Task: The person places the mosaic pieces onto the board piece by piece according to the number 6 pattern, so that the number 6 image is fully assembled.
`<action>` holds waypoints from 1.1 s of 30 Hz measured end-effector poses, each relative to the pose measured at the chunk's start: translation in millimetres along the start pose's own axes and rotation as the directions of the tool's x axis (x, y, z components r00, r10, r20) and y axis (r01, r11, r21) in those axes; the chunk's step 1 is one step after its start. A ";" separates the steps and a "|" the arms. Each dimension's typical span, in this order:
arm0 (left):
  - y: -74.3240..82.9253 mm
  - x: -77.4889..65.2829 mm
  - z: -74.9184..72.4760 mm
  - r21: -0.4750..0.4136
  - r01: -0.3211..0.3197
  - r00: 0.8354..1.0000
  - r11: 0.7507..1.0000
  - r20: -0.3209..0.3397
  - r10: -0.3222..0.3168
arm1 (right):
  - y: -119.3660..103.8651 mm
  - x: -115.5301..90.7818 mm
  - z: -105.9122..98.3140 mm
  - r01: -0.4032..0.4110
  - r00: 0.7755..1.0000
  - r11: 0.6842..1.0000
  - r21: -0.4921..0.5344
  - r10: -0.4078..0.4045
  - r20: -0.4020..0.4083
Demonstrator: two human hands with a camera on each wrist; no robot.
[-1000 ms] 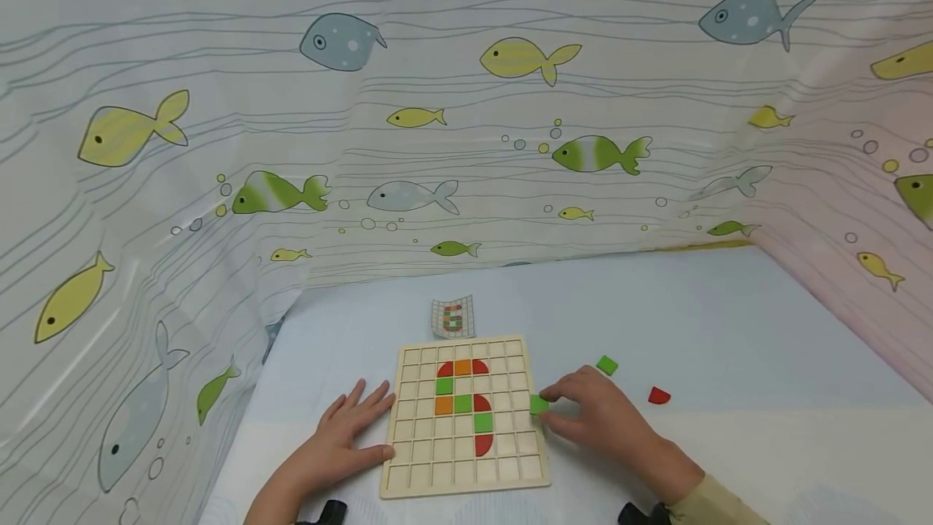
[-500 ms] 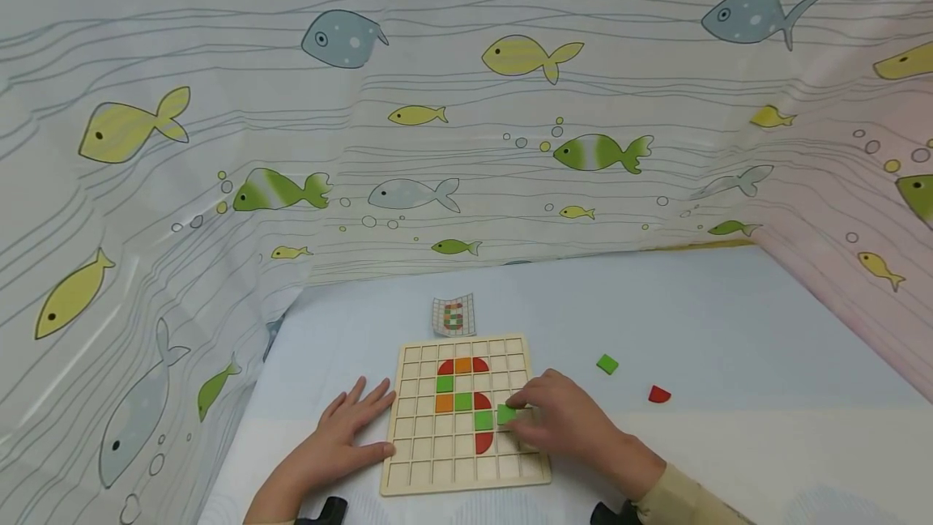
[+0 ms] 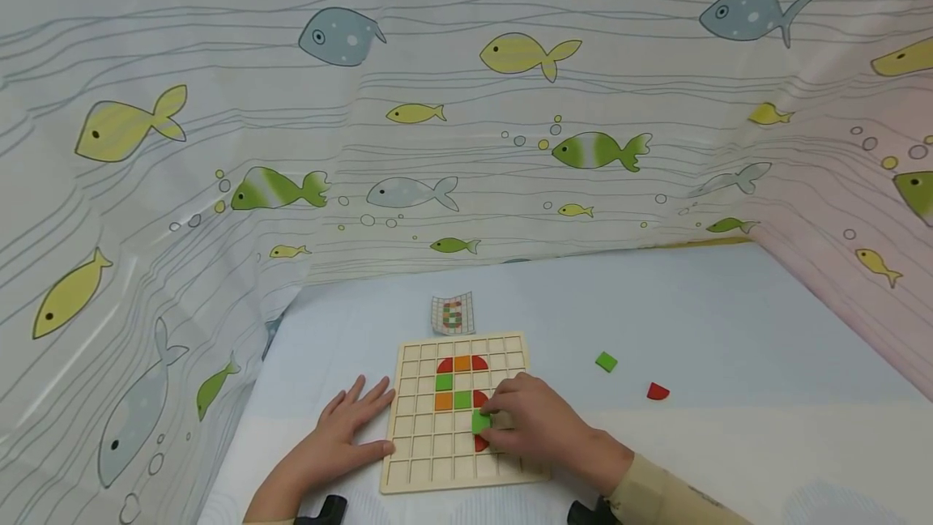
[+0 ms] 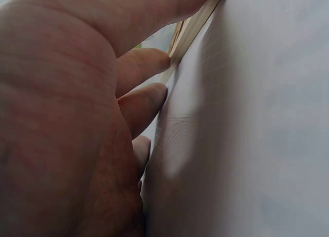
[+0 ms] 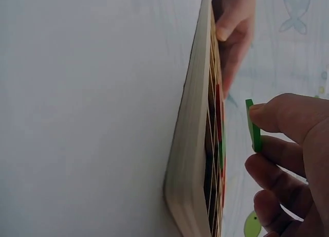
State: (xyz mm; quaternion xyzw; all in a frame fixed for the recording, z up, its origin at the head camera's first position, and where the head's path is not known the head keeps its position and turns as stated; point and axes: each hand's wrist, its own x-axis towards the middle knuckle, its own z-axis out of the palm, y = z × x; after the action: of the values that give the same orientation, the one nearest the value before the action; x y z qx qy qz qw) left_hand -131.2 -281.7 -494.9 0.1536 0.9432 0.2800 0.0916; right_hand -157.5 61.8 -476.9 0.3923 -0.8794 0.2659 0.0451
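Note:
My right hand [image 3: 543,424] pinches a green square tile [image 3: 479,422] between thumb and fingers, over the right-middle part of a wooden grid board [image 3: 419,472]. In the right wrist view the tile [image 5: 254,126] is on edge to the camera and apart from the board. Under and beside it, red rounded tiles, orange squares [image 3: 444,401] and green squares [image 3: 462,400] lie in the grid; the held tile and fingers hide some. My left hand [image 3: 342,436] lies spread at the board's left edge, with thumb and fingertips touching it.
A small printed card [image 3: 452,314] with a coloured grid pattern lies behind the board. To the right on the table are a loose green square tile [image 3: 607,361] and a red rounded tile [image 3: 658,391]. A fish-print curtain [image 3: 408,144] surrounds the table.
My right hand has carried the green tile leftward from the board's right edge to over the filled cells. The left hand has stayed at the board's left edge.

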 end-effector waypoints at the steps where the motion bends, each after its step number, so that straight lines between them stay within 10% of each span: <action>1: 0.0 0.3 0.1 0.004 0.001 1.000 1.000 0.001 -0.001 | -0.7 1.1 1.1 0.001 1.000 1.000 -0.002 -0.001 0.006; 33: -2.6 1.7 0.8 -0.001 0.000 1.000 1.000 0.009 0.000 | -20.7 16.5 14.8 0.024 0.988 0.997 -0.075 -0.012 0.153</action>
State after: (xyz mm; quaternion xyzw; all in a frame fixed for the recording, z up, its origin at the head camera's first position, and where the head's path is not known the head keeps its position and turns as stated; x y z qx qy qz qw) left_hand -133.2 -282.8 -497.2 0.1550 0.9427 0.2796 0.0957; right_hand -152.1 32.0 -475.9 0.4173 -0.8863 0.2009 -0.0049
